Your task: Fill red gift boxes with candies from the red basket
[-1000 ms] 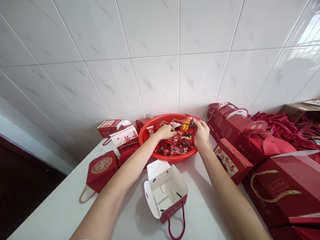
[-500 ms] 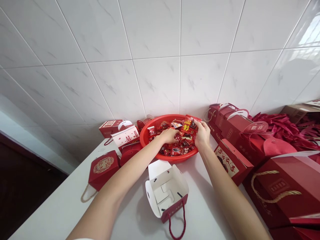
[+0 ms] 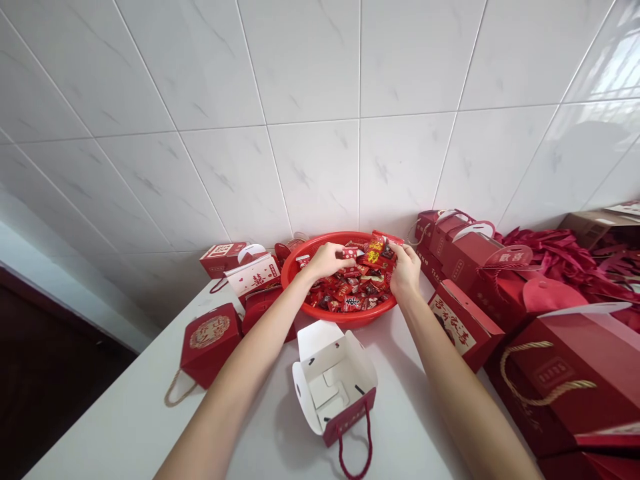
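- The person's left hand [image 3: 329, 261] pinches a candy [image 3: 350, 253] over the red basket [image 3: 345, 317], mid-frame.
- The right hand [image 3: 406, 270] holds a packet [image 3: 376, 251] at the basket's right side.
- An open box [image 3: 334, 383] stands lower centre.

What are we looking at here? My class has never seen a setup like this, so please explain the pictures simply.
There is no machine: a person works bare-handed. Every picture comes from one camera worn on the head, looking forward and down. On the white table stands a red basket of small wrapped packets, probably sweets. In front of it is an open box showing its white inside, with red boxes on both sides. The left hand holds a small red packet with pale dots above the basket; the right hand grips a red packet with yellow print at the basket's right side.
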Demonstrator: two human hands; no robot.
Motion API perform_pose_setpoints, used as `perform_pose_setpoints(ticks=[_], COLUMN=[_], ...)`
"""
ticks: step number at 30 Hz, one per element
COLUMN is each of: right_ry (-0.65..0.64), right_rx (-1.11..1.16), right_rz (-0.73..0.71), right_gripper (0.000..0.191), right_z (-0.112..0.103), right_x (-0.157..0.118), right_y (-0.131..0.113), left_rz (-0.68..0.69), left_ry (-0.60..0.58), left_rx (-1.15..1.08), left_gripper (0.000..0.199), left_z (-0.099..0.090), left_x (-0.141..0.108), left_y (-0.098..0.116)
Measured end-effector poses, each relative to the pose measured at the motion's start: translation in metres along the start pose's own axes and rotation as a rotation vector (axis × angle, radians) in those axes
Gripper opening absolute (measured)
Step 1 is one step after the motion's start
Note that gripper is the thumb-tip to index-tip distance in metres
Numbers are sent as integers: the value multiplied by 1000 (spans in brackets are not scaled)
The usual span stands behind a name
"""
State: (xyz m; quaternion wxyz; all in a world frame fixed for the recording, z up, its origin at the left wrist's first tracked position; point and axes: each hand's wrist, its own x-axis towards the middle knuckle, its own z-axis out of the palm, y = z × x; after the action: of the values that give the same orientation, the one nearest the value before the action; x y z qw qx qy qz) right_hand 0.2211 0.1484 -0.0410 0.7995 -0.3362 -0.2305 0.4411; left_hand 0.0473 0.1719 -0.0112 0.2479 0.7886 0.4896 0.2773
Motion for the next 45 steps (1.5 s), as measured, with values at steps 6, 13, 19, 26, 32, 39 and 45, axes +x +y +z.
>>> perform_pose_setpoints(ticks=[6, 13, 19, 26, 32, 39, 45], right_ry=[-155, -697, -1160, -1277, -1350, -1806, -1926], right_rx=[-40, -309, -824, -1028, -1021, -1187, -1355], right_rz=[24, -79, -241, -312, -325, -220, -109], right_gripper=[26, 19, 15, 10, 11, 18, 23], right_z=[7, 21, 19, 18, 17, 14, 16], right_x=[-13, -71, -110, -119, -127, -132, -138], right_y=[-20, -78, -115, -122, -126, -124, -120], left_rz=[53, -111, -230, -217, -132, -23, 134], left_ry=[-313, -433, -479, -594, -684, -694, -686], left_rx=[-415, 163, 251, 242, 336, 310, 306], left_gripper=[45, 49, 34, 45, 36, 39, 35], left_z=[-43, -81, -84, -74, -62, -58, -59], left_x=[-82, -149, -154, -145, -135, -136, -144], left_y=[33, 64, 65, 54, 52, 60, 74])
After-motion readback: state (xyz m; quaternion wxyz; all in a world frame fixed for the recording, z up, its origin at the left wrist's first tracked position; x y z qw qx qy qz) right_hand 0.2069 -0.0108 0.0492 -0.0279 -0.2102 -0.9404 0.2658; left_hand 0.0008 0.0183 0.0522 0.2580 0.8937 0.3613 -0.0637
